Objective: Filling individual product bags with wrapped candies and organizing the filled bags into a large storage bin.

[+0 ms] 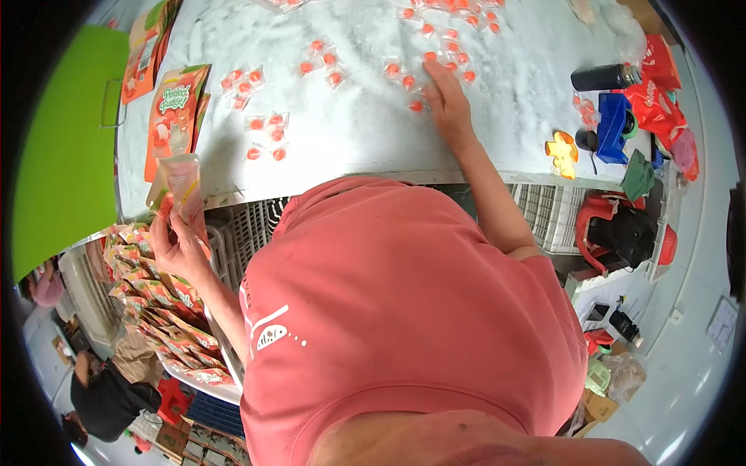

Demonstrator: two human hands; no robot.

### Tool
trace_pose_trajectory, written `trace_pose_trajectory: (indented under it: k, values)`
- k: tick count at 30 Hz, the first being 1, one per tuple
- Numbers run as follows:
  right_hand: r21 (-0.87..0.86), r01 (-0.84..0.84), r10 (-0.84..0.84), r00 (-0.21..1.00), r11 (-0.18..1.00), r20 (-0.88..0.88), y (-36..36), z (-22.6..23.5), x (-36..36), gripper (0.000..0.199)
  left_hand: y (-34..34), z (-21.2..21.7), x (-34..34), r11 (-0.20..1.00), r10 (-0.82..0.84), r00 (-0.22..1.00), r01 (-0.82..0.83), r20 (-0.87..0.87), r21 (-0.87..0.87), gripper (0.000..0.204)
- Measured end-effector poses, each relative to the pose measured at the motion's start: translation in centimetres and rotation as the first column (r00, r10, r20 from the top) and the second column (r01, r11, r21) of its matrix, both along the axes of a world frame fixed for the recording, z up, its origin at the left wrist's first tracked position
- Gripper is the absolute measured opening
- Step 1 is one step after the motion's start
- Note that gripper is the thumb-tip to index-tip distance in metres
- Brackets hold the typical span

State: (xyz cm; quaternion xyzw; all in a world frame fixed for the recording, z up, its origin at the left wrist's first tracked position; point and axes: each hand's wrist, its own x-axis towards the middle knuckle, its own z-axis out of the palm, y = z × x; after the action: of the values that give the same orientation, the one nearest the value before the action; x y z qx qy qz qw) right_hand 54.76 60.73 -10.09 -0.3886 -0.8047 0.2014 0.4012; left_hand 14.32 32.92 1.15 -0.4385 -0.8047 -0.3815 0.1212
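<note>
The left hand (177, 247) grasped one open pouch (183, 186) just off the near edge of the white table (365, 124); the right hand (447, 97) lay flat, released, on scattered red candies (404, 74) (too many to count) with bare tabletop nearer

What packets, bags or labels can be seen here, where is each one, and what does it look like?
Open pouch: held up in the left hand at the table edge; pale, pinkish, orange-red base.
Flat pouches: far left of the table; orange-red with green tops.
Small clear sachets: scattered across the table, each with red-orange contents; the right hand rests on some.
Filled pouches: heaped in a tray lower left; orange, green and red.
</note>
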Motion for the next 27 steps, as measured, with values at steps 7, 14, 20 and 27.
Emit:
trace_pose_trajectory:
  k: [7, 14, 20, 27]
  values:
    - [0.091, -0.123, 0.096, 0.962, 0.988, 0.256, 0.1, 0.6, -3.4, 0.049, 0.1, -0.3, 0.0, 0.997, 0.04, 0.999, -0.04, -0.01, 0.06, 0.017]
    - [0.082, -0.282, 0.258, 0.94, 0.956, 0.224, 0.2, 0.5, -9.2, 0.062, 0.3, 0.8, 0.6, 0.996, 0.003, 1.0, -0.003, -0.005, 0.094, 0.019]
    - [0.167, -0.307, 0.284, 0.948, 0.937, 0.146, 3.6, 1.1, -14.4, 0.059, -0.4, 0.9, 0.5, 0.998, -0.009, 0.998, 0.012, -0.063, 0.056, 0.019]
    - [-0.436, -0.403, 0.046, 0.775, 0.805, -0.631, 8.0, 1.5, -13.1, 0.032, -1.3, 0.5, -0.4, 0.994, 0.052, 0.999, -0.053, 0.014, 0.096, 0.019]
